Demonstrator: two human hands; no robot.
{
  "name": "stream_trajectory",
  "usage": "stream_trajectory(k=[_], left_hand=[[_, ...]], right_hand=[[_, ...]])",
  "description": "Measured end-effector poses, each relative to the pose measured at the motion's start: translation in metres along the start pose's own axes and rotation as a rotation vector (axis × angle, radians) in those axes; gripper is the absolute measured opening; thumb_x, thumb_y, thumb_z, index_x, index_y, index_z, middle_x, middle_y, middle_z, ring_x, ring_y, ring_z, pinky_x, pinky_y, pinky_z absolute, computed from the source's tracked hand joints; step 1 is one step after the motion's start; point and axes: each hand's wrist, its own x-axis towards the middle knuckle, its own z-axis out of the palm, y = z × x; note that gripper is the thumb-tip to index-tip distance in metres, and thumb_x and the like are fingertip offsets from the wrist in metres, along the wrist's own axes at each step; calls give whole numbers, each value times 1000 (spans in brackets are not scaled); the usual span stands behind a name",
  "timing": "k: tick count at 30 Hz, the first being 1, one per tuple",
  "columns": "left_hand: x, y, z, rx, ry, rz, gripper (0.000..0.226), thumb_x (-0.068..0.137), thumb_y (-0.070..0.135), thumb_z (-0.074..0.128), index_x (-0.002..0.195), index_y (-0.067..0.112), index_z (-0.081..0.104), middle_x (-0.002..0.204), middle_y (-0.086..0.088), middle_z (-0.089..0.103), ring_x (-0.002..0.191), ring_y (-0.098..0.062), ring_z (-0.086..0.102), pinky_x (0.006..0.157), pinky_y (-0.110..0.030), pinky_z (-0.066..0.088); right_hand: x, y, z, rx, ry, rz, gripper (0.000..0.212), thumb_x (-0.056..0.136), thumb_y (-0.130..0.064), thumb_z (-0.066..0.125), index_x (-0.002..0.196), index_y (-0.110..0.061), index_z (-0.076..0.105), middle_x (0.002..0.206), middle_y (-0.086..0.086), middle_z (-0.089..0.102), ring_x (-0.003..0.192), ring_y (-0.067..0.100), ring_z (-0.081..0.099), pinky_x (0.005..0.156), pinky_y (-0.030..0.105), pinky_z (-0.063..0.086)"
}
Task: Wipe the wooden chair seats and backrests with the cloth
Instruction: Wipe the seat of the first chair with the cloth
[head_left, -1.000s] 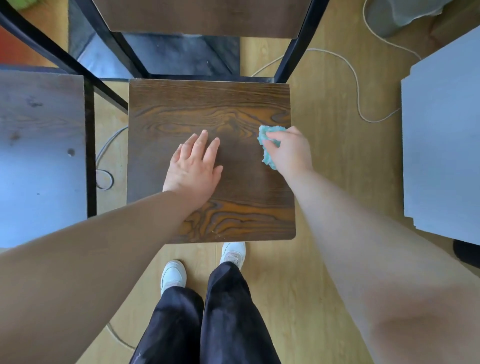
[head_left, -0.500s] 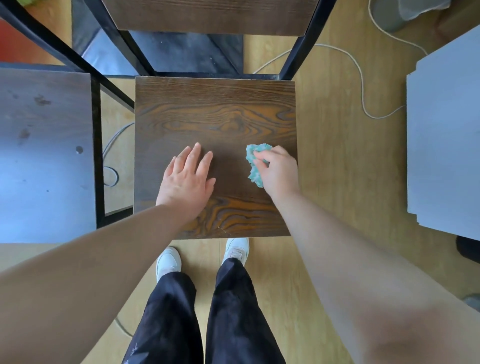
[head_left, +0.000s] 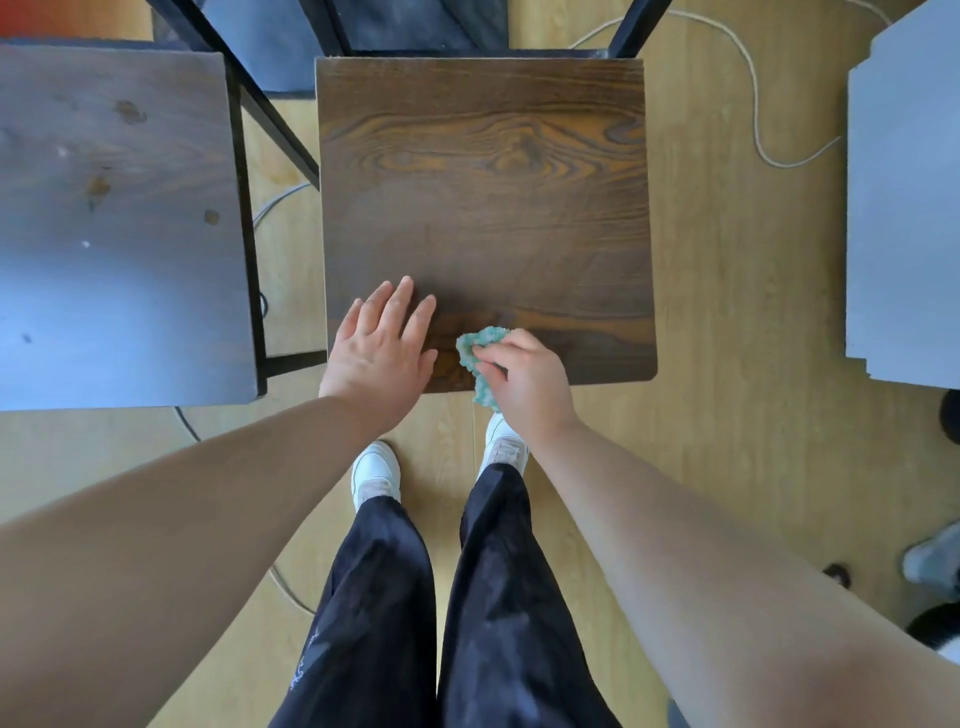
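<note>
Nearest, dark trousers (head_left: 447, 613) and white shoes (head_left: 375, 470) stand on the wood floor (head_left: 727, 441). Above them the right hand (head_left: 524, 384) is curled closed around a bunched teal cloth (head_left: 480, 353), pressing it on the near edge of the seat (head_left: 488, 208), part of the cloth hanging past that edge. Just beside it, the left hand (head_left: 382, 353) lies flat and open on the seat's near left corner, fingers spread, holding nothing. A second seat (head_left: 114, 223) stands to the left; a cord (head_left: 753, 104) loops on the floor beyond.
</note>
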Motion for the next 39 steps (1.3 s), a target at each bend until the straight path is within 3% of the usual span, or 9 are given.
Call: stream_trajectory(k=[5,12,17,23,29,32,36,39], left_hand=[[-18,-3,-1,4,5,4,60,103,40,38,155,18,20,164,-10,13,151,-29,9,123,-47,12],[-10,31,-10,21,24,74,59,103,40,37,155,19,20,164,-9,13,151,-28,9,122,-46,12],[8,75,-19,25,29,156,59,103,40,34,156,19,18,165,-9,10,151,-28,8,123,-46,11],[29,118,-15,33,22,228,60,103,41,33,156,19,16,165,-8,9,151,-27,6,123,-45,10],[33,117,-6,55,0,238,59,103,41,34,156,19,19,165,-8,11,151,-28,8,122,-45,11],[30,101,-2,66,-6,229,58,103,40,36,156,19,20,164,-9,13,151,-29,9,122,-46,11],[26,77,0,58,-2,185,58,103,39,38,155,18,22,164,-10,16,150,-29,11,121,-47,13],[20,57,1,42,-1,145,58,103,39,37,155,18,22,164,-10,15,150,-30,11,122,-47,13]], right_hand=[[-3,-3,-5,20,-43,-12,24,91,-10,65,114,-8,72,103,6,64,93,21,62,83,35,51],[-31,19,-44,119,217,70,23,91,-13,68,113,-10,73,96,2,64,84,9,59,72,7,43],[-52,61,-82,121,345,246,24,92,-15,65,115,-14,72,104,2,66,87,12,63,78,19,48],[-56,108,-103,113,394,392,25,94,-18,63,117,-15,71,110,2,65,92,12,62,80,14,40],[-38,108,-85,149,334,408,32,94,-19,62,125,-17,66,118,1,65,101,12,61,83,10,37],[-32,97,-70,115,306,398,34,95,-18,60,129,-17,63,122,2,63,105,16,61,87,14,40],[-29,80,-55,87,308,369,34,95,-14,59,129,-16,64,116,3,64,102,18,61,87,19,45],[-28,68,-48,67,301,351,34,95,-14,60,129,-16,64,114,2,64,102,16,61,85,15,44]])
